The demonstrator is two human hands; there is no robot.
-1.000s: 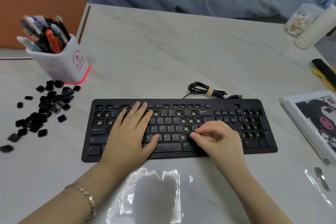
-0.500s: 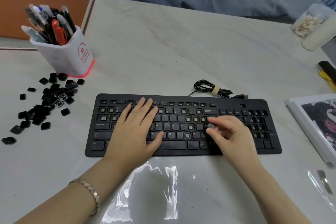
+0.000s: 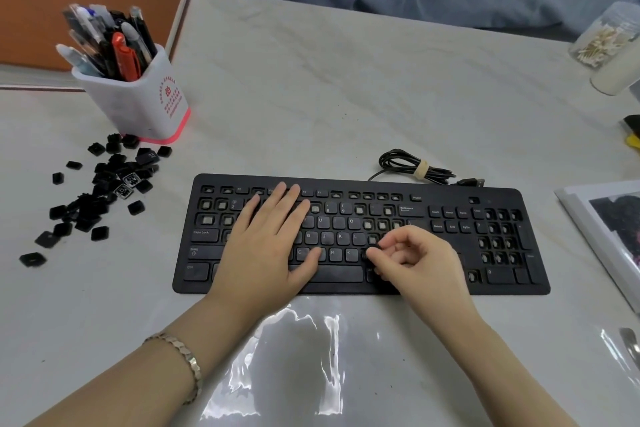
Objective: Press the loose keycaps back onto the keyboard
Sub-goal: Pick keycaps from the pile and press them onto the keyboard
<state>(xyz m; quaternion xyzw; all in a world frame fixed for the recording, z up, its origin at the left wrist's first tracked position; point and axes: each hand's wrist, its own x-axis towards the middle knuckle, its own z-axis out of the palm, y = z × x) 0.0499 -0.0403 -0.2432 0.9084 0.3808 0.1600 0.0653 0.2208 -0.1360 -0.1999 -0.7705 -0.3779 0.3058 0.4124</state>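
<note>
Our main worry is a crooked seat. The small black square keycap (image 3: pixel 374 247) is mostly hidden by our own fingertips, and if we press before it sits square over a bare socket, it may tilt, jam or skip away across the black full-size plastic keyboard (image 3: pixel 502 276). Picking the wrong socket is also likely, since many stand uncovered close together. Our right hand (image 3: pixel 419 263) pinches the keycap between thumb and forefinger, other fingers curled, just above the lower letter rows right of L. Our left hand (image 3: pixel 266 246) lies flat, fingers straight, on the keyboard's left half. The scattered heap of loose black keycaps (image 3: pixel 100 191) lies on the pale marbled surface (image 3: pixel 346 97), well to the left.
</note>
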